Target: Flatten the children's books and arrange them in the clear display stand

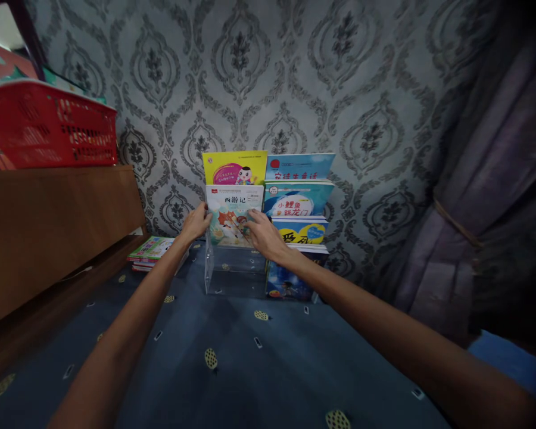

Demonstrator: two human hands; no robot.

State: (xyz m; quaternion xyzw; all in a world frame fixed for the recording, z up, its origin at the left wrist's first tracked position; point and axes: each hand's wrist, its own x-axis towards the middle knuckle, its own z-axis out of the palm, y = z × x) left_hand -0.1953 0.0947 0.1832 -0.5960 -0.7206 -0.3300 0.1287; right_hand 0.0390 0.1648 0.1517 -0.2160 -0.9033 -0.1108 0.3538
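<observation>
A picture book with a pale cover (226, 217) stands upright in a clear acrylic display rack (232, 280), in front of a yellow book (234, 159). My left hand (196, 223) holds the pale book at its left edge, fingers bent around the side. With its fingers lying over the cover's right part, my right hand (267, 235) grips the other side. In the rack's right column, a light-blue book (301, 165), a turquoise book (319, 193), a blue and yellow book (306, 231) and a dark-blue book (290, 280) stand in tiers.
Left of the rack, a small stack of books (149, 250) lies on the dark patterned cloth (178, 357). A red plastic basket (49, 125) sits on a wooden headboard (58, 232). Patterned wallpaper (295, 77) backs everything; a tied curtain (455, 238) hangs at right.
</observation>
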